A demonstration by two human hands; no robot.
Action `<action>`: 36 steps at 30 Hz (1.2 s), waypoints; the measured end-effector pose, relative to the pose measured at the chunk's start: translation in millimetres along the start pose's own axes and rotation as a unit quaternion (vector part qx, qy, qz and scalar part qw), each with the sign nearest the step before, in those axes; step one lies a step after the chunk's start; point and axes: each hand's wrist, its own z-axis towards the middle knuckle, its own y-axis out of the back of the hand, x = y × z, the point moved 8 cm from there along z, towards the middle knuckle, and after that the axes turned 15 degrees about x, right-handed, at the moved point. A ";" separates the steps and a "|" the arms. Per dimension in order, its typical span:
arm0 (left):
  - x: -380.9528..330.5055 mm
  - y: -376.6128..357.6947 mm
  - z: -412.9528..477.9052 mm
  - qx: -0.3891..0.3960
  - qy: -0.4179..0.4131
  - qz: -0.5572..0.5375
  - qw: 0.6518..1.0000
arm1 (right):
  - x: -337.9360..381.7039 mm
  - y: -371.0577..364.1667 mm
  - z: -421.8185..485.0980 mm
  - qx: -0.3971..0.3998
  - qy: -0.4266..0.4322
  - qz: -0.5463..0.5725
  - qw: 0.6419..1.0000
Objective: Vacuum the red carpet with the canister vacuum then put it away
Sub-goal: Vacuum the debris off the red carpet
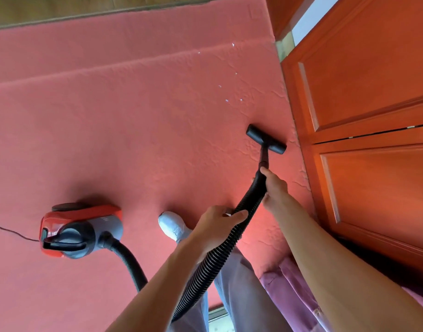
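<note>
Fingers (265, 174) of the right hand (275, 190) clamped round the top of the black ribbed hose (217, 257), where it joins the short wand; left hand (217, 222) gripping the same hose just behind, thumb and fingers curled about it. Directly ahead of the right fingers, the floor nozzle (266, 139) lies flat on the red carpet (110, 128), near the panelled wooden doors (373, 80) to their right. Farther ahead, beyond the nozzle, several white scraps (226, 100) lie scattered on the rumpled pile, none yet reached. Well to the left of the left fingers stands the canister vacuum (79, 232), upright on the carpet, its hose looping back toward the person and its power cord (11, 232) trailing off to the left. Judged stage: vacuuming under way. The scraps ahead and much of the carpet appear to remain, and putting the machine away has not begun.
</note>
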 end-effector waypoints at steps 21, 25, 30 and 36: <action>-37.4 85.3 -5.6 0.045 -0.036 -0.050 0.997 | 39.7 -88.4 -2.1 -0.015 0.062 0.007 0.998; -57.1 109.8 -25.8 0.093 -0.065 0.007 0.994 | 57.3 -106.6 -27.2 -0.018 0.080 0.012 0.997; -58.6 138.0 -42.4 0.124 -0.046 0.045 0.990 | 39.1 -141.0 -25.8 0.034 0.060 -0.024 0.997; -51.8 159.4 -18.2 0.059 -0.026 -0.032 0.997 | 50.9 -172.2 10.5 0.024 0.057 -0.071 0.996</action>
